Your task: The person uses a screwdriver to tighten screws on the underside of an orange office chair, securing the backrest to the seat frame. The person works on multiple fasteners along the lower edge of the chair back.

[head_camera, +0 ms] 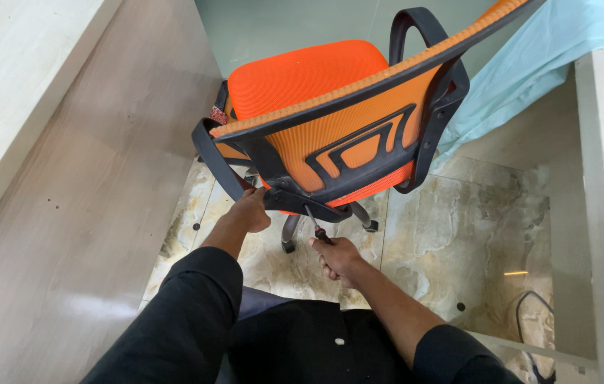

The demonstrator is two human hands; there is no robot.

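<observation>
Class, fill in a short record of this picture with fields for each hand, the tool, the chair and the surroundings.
Left hand: grips the black frame under the chair back
Right hand: holds a screwdriver, tip up at the frame
Chair: orange seat and mesh back, black armrests, on wheels
Floor: glossy marbled tiles
Cloth: pale blue, draped at the upper right
Cable: black, on the floor at the lower right
</observation>
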